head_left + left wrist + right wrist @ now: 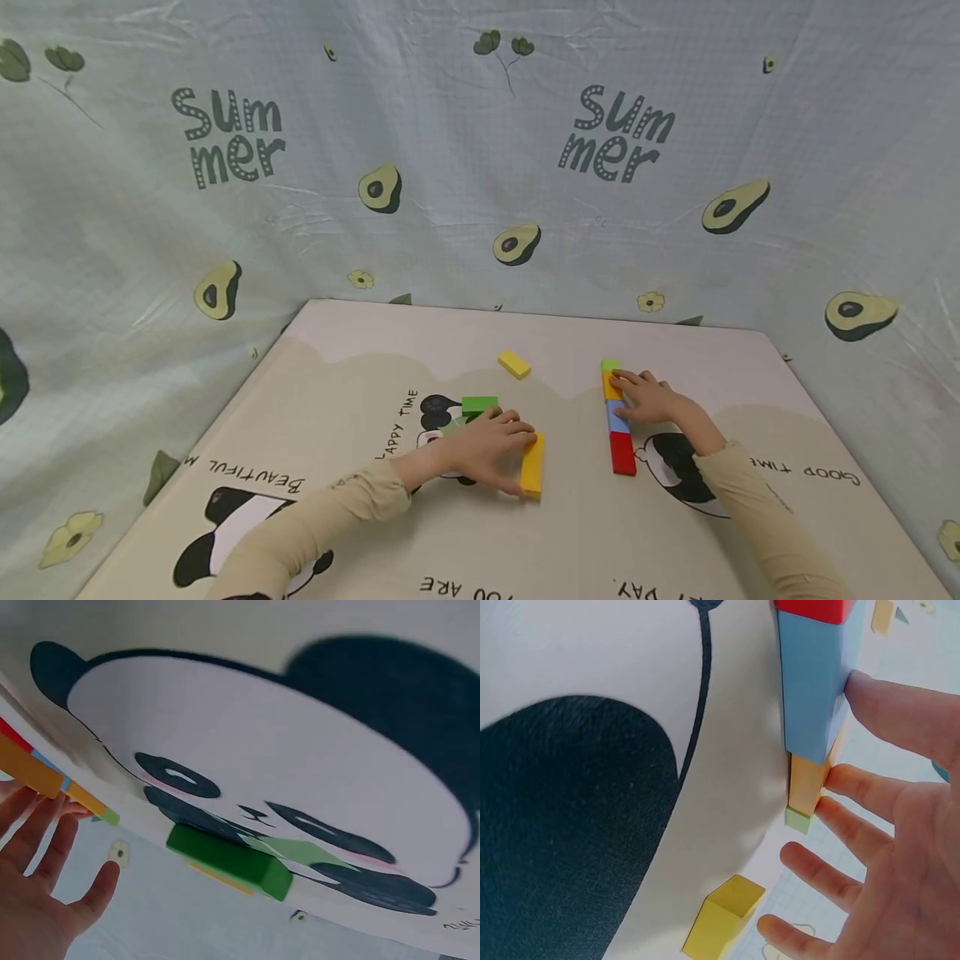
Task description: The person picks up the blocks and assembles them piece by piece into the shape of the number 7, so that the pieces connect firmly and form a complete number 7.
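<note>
Orange-yellow block (533, 468): in the head view it lies on the table (570, 550), left of a straight row of blocks and well apart from it. The left hand (487, 450) holds it by its ends, thumb at the near end and fingers clamped at the far one. The row runs from the light green block (611, 365) at the far end through the orange block (612, 386) and the blue block (618, 417) to the red block (622, 454). The right hand (652, 398) rests on it, fingers apart. A green block (480, 406) lies just beyond the left hand, and a small yellow block (514, 364) farther back.

In the left wrist view, fingertips touch the orange-yellow block, while the finger nearest the green block stands free; the thumb is out of sight.

In the right wrist view, the thumb touches the blue block and two fingers touch the orange block; the other two are clear of the row, spread near another yellow block (724, 919).
</note>
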The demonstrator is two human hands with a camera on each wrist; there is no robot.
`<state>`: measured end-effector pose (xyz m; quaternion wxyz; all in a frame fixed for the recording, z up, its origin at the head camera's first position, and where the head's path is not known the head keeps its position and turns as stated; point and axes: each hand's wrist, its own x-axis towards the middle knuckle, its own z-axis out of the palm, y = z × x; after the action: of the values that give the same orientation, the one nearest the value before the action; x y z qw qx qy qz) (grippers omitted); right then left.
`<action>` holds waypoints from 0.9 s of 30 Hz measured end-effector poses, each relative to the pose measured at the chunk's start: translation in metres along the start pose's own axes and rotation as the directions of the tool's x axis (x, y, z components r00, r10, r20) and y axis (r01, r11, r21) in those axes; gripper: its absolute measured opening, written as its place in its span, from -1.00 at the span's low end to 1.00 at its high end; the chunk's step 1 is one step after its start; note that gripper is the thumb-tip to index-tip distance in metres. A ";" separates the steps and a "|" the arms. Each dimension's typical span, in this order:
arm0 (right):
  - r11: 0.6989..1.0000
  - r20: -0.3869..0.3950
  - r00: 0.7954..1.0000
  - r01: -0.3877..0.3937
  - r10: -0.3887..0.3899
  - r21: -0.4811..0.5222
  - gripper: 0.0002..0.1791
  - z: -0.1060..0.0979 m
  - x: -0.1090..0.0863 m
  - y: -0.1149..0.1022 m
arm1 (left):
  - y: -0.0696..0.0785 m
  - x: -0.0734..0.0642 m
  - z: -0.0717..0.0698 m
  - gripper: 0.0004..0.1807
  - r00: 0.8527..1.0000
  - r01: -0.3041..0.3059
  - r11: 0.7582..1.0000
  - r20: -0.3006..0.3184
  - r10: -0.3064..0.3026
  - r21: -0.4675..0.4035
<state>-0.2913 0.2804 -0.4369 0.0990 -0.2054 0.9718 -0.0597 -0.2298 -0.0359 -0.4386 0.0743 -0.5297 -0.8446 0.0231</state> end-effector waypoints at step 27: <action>1.000 -0.009 1.000 -0.017 0.017 -0.004 -0.31 0.001 0.000 -0.002 | 0.077 0.080 0.015 -0.19 0.980 -0.163 0.984 0.125 0.153 0.074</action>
<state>-0.2897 0.2784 -0.4379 0.0946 -0.1969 0.9741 -0.0578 -0.1974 0.0706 -0.4549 0.0439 -0.5891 -0.8011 0.0959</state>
